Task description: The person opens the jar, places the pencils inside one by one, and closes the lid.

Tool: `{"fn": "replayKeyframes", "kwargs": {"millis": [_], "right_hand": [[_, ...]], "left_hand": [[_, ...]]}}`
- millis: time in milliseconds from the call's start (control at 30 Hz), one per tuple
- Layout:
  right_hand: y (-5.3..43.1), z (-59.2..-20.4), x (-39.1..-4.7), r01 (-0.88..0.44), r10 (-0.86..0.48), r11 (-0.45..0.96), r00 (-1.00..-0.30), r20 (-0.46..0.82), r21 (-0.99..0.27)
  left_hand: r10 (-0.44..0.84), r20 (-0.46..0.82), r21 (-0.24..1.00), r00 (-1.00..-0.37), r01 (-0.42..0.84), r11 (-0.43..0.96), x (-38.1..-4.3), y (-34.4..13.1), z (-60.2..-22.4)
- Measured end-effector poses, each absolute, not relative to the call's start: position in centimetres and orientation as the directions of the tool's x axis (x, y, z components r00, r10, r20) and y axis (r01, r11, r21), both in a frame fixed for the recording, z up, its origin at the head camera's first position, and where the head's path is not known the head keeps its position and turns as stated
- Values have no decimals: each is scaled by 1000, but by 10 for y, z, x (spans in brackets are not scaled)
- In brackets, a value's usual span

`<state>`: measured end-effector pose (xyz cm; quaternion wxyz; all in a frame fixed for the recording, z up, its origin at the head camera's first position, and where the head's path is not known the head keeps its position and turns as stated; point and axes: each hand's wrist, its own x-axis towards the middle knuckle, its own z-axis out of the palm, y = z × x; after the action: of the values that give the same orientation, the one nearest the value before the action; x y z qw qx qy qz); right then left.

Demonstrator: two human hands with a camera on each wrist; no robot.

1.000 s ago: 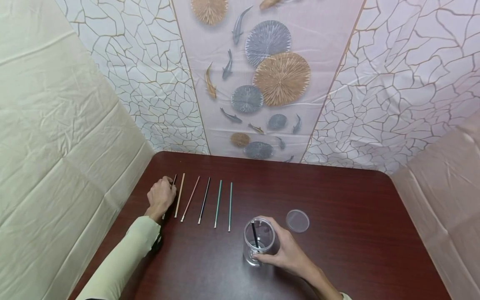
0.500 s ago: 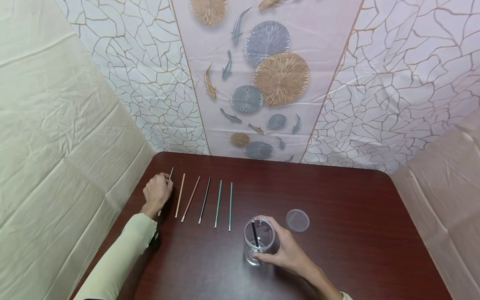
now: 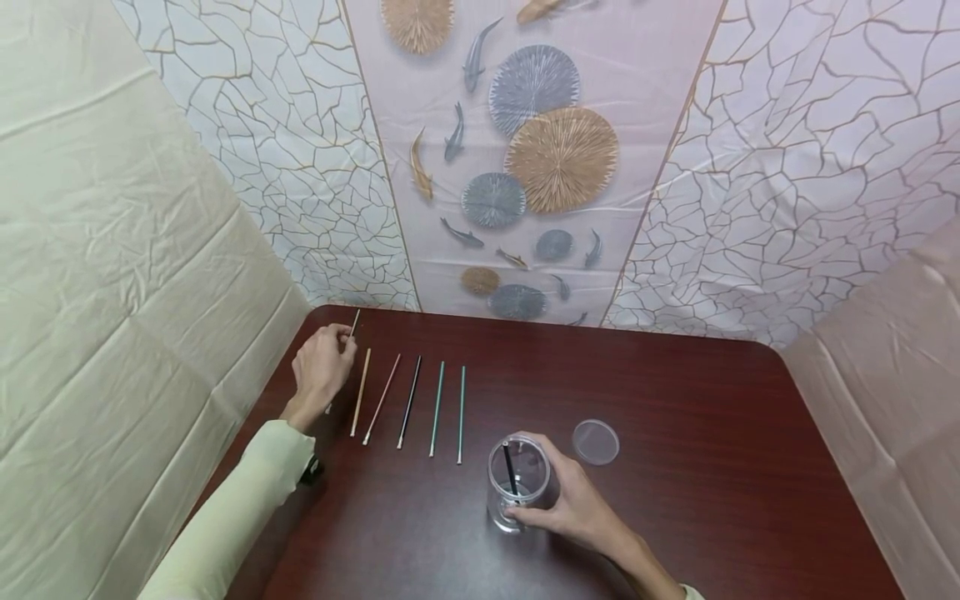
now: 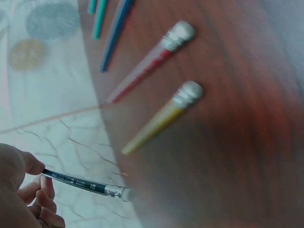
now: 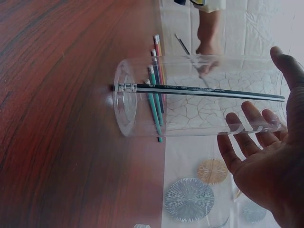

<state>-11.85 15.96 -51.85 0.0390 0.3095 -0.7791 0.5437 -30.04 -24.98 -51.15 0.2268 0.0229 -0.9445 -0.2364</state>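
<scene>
My left hand (image 3: pixel 324 367) pinches a dark pencil (image 4: pixel 78 182) with a metal band and pale eraser, held above the table at the far left. In the left wrist view its eraser end points away from the fingers. My right hand (image 3: pixel 568 504) holds a clear plastic jar (image 3: pixel 519 471), which stands upright and uncovered, with thumb and fingers round its side. Inside the jar leans a black pencil (image 5: pixel 204 90), eraser end down. Beside the left hand lie a yellow pencil (image 3: pixel 361 392), a red pencil (image 3: pixel 382 400) and a black pencil (image 3: pixel 409 402).
Two green pencils (image 3: pixel 437 408) lie farther right in the row on the dark red table (image 3: pixel 697 467). A round clear lid (image 3: pixel 596 442) lies right of the jar. Patterned cloth (image 3: pixel 570 158) hangs behind the table, with pale cloth on both sides.
My left hand first shifts slightly left with the dark pencil, then moves up and toward the far edge, lifting the pencil. The right hand and the jar stay in place.
</scene>
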Motion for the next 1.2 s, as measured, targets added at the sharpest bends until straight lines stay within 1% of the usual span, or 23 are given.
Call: {"fn": "replayKeyframes", "kwargs": {"millis": [300,500,600,800,1067,1200], "right_hand": [[159,-518,-119,-511,-441,213,-811,385,-833],[158,-520,-119,-546,-442,213,-793,418,-810],[158,-520,-119,-539,-438,209,-797,415,-816],[158,-522,-120,-539,-435,210,-799,416,-816],[158,-523,-120,-549,-430,222,-797,425,-806],[158,-524,-120,-556,-430,218,-793,432,-802]], "left_hand": [[-71,543,451,-836,219,865,-290,-214,-478],[-16,596,447,-803,315,837,-277,-190,-455],[4,615,455,-789,358,816,-270,-178,-445],[46,656,469,-753,455,757,-253,-155,-424],[102,728,455,-678,589,668,-228,-131,-400],[120,742,470,-660,639,608,-213,-121,-389]]}}
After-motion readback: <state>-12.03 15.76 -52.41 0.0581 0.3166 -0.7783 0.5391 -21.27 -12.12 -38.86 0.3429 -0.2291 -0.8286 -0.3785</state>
